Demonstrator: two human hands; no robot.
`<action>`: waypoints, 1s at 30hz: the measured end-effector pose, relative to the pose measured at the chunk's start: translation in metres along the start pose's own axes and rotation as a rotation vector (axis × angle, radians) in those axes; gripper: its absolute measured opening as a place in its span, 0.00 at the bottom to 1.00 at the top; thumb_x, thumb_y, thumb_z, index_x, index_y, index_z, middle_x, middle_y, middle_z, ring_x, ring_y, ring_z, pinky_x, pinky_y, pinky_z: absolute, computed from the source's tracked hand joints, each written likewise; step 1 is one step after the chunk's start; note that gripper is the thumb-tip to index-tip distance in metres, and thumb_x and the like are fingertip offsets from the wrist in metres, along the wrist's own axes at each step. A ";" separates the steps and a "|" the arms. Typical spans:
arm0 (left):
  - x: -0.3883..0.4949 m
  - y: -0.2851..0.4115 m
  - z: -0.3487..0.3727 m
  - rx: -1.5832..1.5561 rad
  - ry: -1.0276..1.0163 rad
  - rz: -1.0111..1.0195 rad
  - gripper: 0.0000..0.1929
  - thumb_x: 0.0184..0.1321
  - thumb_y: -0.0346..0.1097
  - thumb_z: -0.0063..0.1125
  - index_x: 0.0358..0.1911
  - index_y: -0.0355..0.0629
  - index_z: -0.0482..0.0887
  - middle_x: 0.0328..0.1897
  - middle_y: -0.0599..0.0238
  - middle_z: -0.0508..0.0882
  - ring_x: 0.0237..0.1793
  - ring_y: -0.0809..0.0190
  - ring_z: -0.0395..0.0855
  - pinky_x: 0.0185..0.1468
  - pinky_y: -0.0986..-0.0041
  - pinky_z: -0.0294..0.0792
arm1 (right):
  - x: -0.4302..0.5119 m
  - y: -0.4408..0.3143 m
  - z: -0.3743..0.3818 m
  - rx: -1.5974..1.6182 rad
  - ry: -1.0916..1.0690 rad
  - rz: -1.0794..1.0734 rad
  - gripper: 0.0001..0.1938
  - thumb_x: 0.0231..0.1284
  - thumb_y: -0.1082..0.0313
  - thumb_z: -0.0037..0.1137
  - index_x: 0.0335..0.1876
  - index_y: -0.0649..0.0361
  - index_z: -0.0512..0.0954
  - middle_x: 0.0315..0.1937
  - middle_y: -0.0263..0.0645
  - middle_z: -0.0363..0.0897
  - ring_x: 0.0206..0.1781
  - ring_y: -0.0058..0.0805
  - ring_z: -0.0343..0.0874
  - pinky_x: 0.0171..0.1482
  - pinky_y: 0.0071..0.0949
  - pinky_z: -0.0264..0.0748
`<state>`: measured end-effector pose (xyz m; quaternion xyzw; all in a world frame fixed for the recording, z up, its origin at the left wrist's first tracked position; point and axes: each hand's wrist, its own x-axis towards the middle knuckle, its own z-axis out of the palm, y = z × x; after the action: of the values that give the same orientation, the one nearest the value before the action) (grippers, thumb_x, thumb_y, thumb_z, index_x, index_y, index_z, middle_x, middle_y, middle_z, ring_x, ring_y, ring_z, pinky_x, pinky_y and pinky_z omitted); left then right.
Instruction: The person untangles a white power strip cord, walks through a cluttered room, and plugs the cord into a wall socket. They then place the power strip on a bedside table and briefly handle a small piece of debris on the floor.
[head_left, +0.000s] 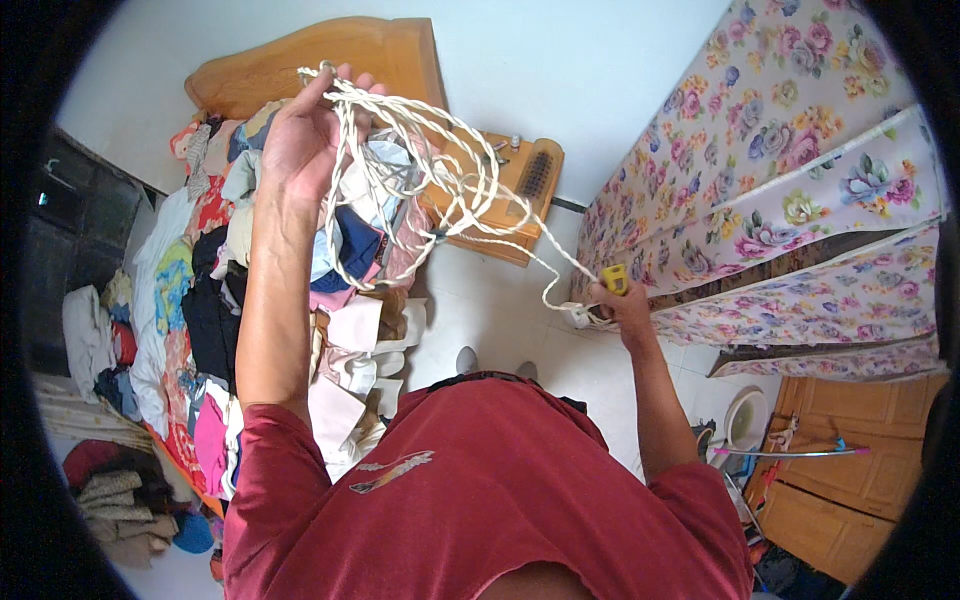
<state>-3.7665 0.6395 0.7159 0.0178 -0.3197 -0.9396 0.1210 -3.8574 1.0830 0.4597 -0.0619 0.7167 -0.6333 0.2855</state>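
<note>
My left hand (311, 131), raised at the upper left with the palm up, has loops of white twisted cord (420, 112) hung over its thumb and fingers. The loops hang in a loose tangle to the right of the hand. Lower at the right, my right hand (626, 304) grips a yellow plastic piece (615, 280), and two strands of the cord run to it. A small white fitting (577, 316) hangs on the cord beside that hand. What exactly the yellow piece and the fitting are, I cannot tell.
A bed with a wooden headboard (375, 52) and heaped clothes (214, 292) lies at the left. Beyond the cord stands a wooden bedside table (517, 169) with a brush (537, 176). Floral fabric covers (780, 150) hang at the right, above a white bucket (746, 420) and wooden cabinet doors (840, 457).
</note>
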 end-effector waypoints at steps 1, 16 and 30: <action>0.000 -0.005 0.008 -0.027 -0.023 -0.024 0.13 0.75 0.37 0.50 0.50 0.33 0.78 0.49 0.43 0.83 0.55 0.42 0.84 0.50 0.62 0.85 | 0.000 0.002 0.006 -0.031 -0.026 -0.004 0.08 0.59 0.63 0.68 0.37 0.54 0.80 0.27 0.25 0.76 0.28 0.13 0.71 0.28 0.18 0.66; -0.003 -0.093 0.082 -0.032 0.097 -0.045 0.15 0.78 0.38 0.40 0.53 0.32 0.73 0.57 0.36 0.80 0.65 0.40 0.77 0.62 0.50 0.78 | -0.033 -0.062 0.085 0.363 -0.213 -0.130 0.29 0.69 0.66 0.56 0.72 0.66 0.63 0.52 0.42 0.83 0.42 0.23 0.83 0.38 0.22 0.76; 0.010 -0.070 0.063 0.402 0.008 -0.159 0.12 0.70 0.37 0.58 0.50 0.36 0.78 0.46 0.48 0.85 0.43 0.50 0.90 0.42 0.66 0.87 | 0.013 -0.146 0.062 -0.314 0.318 -0.719 0.17 0.57 0.64 0.71 0.43 0.62 0.75 0.34 0.43 0.80 0.36 0.37 0.79 0.43 0.35 0.75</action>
<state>-3.7978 0.7280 0.7242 0.0705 -0.4977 -0.8635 0.0416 -3.8775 0.9955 0.5913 -0.2523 0.7724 -0.5773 -0.0805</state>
